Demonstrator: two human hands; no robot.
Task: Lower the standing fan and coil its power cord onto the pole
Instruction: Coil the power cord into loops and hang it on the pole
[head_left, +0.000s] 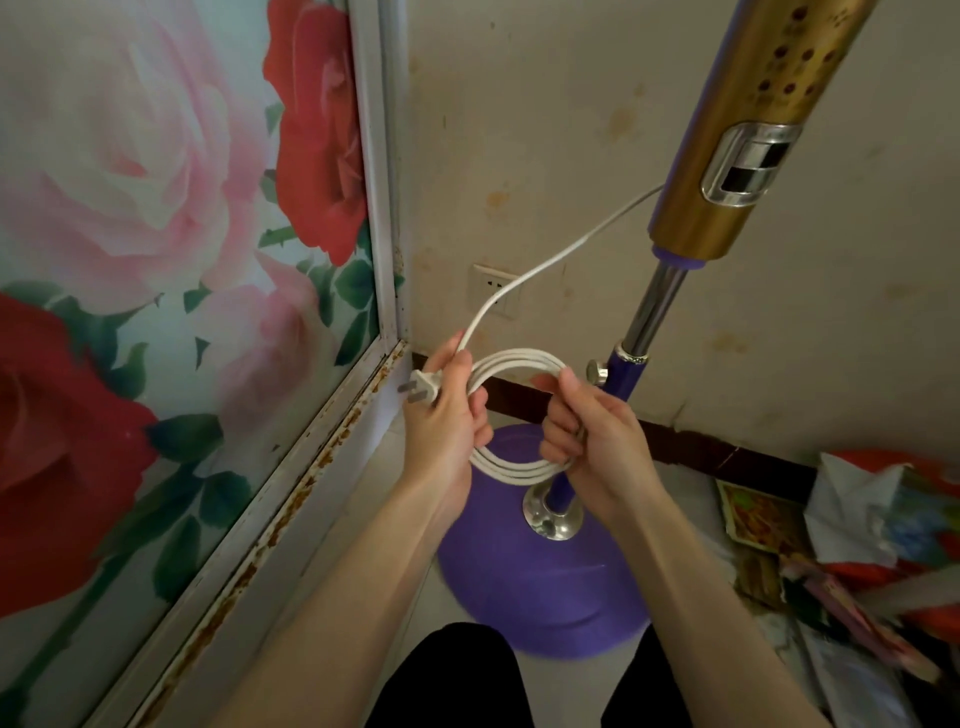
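The standing fan's gold control column (743, 140) rises at the upper right, above a chrome pole (652, 312) and a purple lower tube with a knob (597, 371). Its round purple base (519, 582) sits on the floor. The white power cord (540, 270) runs from the column down to a coil of several loops (514, 470) held in front of the pole. My left hand (447, 421) grips the coil's left side and the white plug (423, 392). My right hand (587, 441) grips the coil's right side.
A floral glass panel with a rusty metal frame (291, 519) fills the left. A wall socket (496, 291) sits on the stained wall behind the cord. Crumpled bags and papers (872, 530) pile up at the right. My dark-clothed knees (457, 680) are at the bottom.
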